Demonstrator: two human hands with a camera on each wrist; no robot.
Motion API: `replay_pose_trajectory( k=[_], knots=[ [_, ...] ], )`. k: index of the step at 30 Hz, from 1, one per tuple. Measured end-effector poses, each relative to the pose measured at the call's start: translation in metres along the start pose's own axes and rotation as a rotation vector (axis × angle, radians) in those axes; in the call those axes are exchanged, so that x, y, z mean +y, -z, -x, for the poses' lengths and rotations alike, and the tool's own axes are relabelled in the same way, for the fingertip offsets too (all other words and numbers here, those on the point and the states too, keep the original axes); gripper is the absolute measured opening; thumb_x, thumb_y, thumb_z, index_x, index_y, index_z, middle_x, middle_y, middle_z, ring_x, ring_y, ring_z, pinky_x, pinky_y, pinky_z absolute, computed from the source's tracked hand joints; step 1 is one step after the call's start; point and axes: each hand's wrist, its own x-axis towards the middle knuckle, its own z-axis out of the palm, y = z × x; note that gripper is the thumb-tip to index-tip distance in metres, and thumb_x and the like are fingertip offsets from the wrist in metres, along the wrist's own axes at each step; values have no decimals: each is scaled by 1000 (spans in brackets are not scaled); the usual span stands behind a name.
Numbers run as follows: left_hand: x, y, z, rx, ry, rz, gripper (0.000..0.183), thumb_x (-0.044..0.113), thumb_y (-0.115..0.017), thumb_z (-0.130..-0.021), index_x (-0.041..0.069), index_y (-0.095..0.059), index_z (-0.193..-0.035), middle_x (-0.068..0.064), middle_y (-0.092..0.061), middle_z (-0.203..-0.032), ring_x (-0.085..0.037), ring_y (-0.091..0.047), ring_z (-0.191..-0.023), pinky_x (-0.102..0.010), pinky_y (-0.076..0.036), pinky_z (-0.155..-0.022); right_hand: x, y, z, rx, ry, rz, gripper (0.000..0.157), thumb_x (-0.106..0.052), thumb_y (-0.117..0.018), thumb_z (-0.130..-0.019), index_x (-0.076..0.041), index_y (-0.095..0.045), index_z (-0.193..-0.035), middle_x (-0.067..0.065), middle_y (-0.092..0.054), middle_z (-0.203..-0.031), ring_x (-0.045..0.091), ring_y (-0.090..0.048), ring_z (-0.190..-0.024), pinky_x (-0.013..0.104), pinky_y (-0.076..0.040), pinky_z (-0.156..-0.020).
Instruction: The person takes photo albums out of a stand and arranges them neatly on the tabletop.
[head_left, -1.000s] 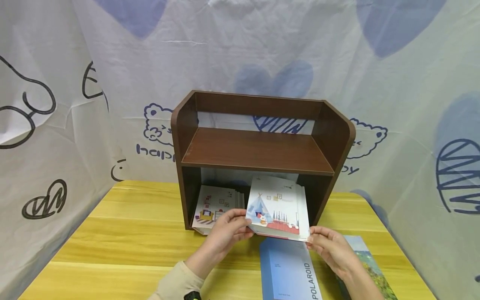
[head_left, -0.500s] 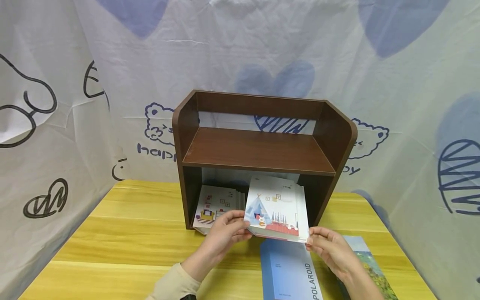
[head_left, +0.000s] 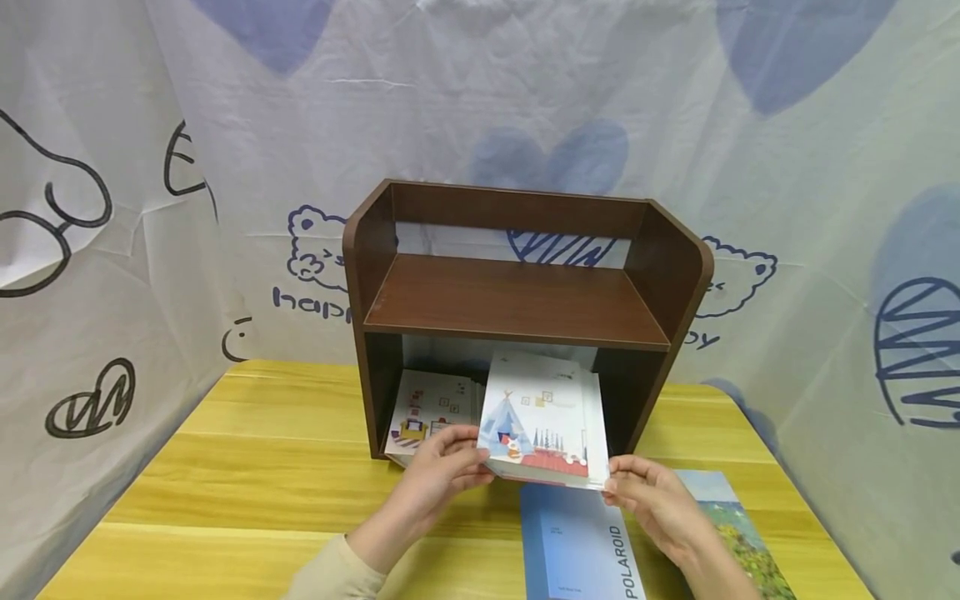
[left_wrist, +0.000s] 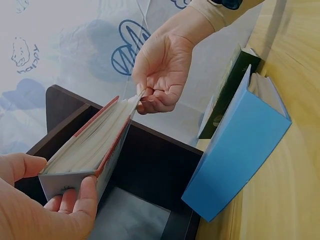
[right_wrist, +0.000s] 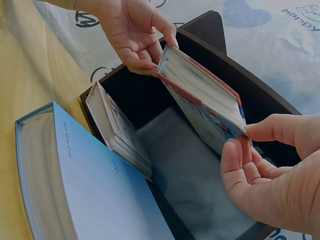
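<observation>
A thick white-covered book (head_left: 540,417) with a blue tent picture sits partly inside the lower compartment of a dark brown bookshelf (head_left: 517,300), its near edge tilted toward me. My left hand (head_left: 442,471) pinches its spine-side corner, thumb on one cover and fingers beneath, as the left wrist view shows. At the opposite near corner, my right hand (head_left: 656,504) pinches the cover edge between thumb and fingers (right_wrist: 235,162). Left of it in the same compartment lies another white book (head_left: 431,404) with a yellow sofa picture, partly hidden by my left hand.
A blue book (head_left: 581,546) marked POLAROID lies on the yellow wood-grain table (head_left: 225,492) in front of the shelf. To its right is a book with a landscape cover (head_left: 738,529), partly behind my right forearm. A printed white cloth (head_left: 517,92) hangs behind.
Both hands and the tent-picture book between them have shifted slightly left and a little toward me. The shelf and the other books stay where they were.
</observation>
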Motion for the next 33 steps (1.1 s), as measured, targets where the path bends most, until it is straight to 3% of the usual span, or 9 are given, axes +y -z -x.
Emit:
replay_pose_trajectory(
  k=[7, 33],
  knots=[
    [0, 4, 6, 10, -6, -9, 49, 5, -63, -89, -11, -43, -131, -14, -59, -110, -17, -65, -86, -28, -58, -82, 0, -6, 0, 31, -44, 3, 14, 0, -58, -92, -7, -58, -104, -5, -66, -92, 8, -63, -84, 21, -56, -79],
    [1, 21, 28, 31, -5, -30, 48, 5, -63, -89, -11, -42, -130, -11, -60, -106, -18, -64, -88, -33, -57, -87, 10, -26, 0, -40, -52, 2, 14, 0, -61, -90, -10, -60, -100, -6, -66, -90, 7, -63, -83, 22, -55, -79]
  ],
)
